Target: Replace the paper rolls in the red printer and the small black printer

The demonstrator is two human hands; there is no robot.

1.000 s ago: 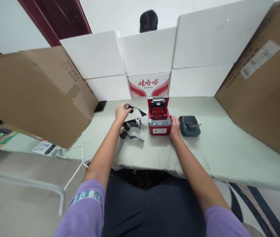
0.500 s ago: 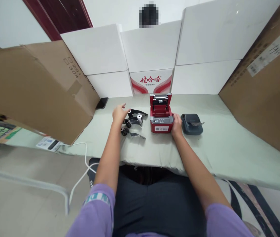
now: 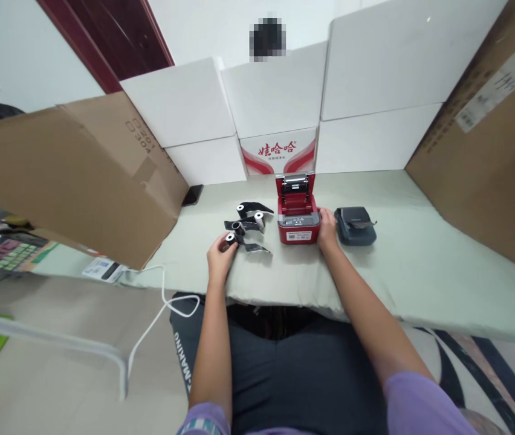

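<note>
My left hand [image 3: 221, 254] has thumb and fingers closed around a small roll with a white core [image 3: 230, 239], the nearest of a cluster on the table. A dark strip [image 3: 256, 248] trails to the right beside it. Behind lie a dark roll [image 3: 238, 228], a white-ended roll [image 3: 259, 217] and another roll with a black strip [image 3: 252, 208]. My right hand [image 3: 327, 228] grips the right side of a small red label printer [image 3: 299, 234]. The printer's lid [image 3: 294, 184] stands up, showing the roller inside it. Some right fingers are hidden behind the printer.
A dark grey case [image 3: 355, 227] sits just right of my right hand. A phone [image 3: 193, 194] lies by the left cardboard box [image 3: 103, 175]. White boxes [image 3: 280, 90] wall off the back, and another cardboard box [image 3: 493, 145] stands right. A white cable [image 3: 164, 284] hangs over the front edge.
My left hand has come down and toward me from above the far rolls and closed on the nearest roll. My right hand stays on the printer. The view has shifted slightly.
</note>
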